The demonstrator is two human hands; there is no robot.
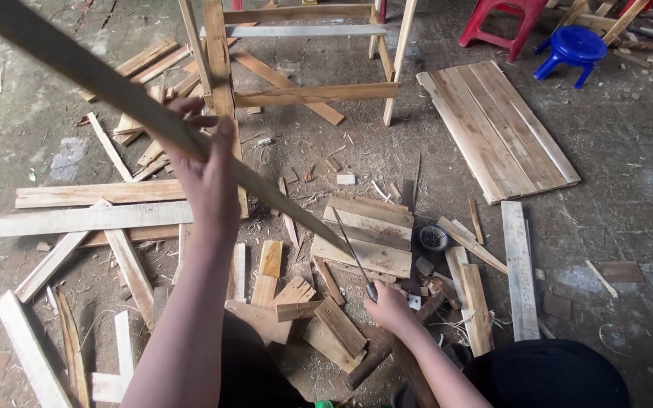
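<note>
My left hand [207, 168] is raised in the middle of the view and grips a long wooden slat [92, 79]. The slat slants from the top left corner down to a pointed end near the centre. My right hand [388, 306], low and right of centre, holds the handle of a thin knife [353, 253]. The blade points up and left, its tip close to the slat's lower end. Under both hands lies a heap of short wood offcuts [334, 325] on the concrete floor.
Loose planks [88, 219] lie scattered at left. A wooden frame [296, 53] stands at top centre, a panel of joined boards [500, 128] at right. A red stool [502, 23] and a blue stool [573, 47] sit top right. A small round tin [432, 238] rests among the scraps.
</note>
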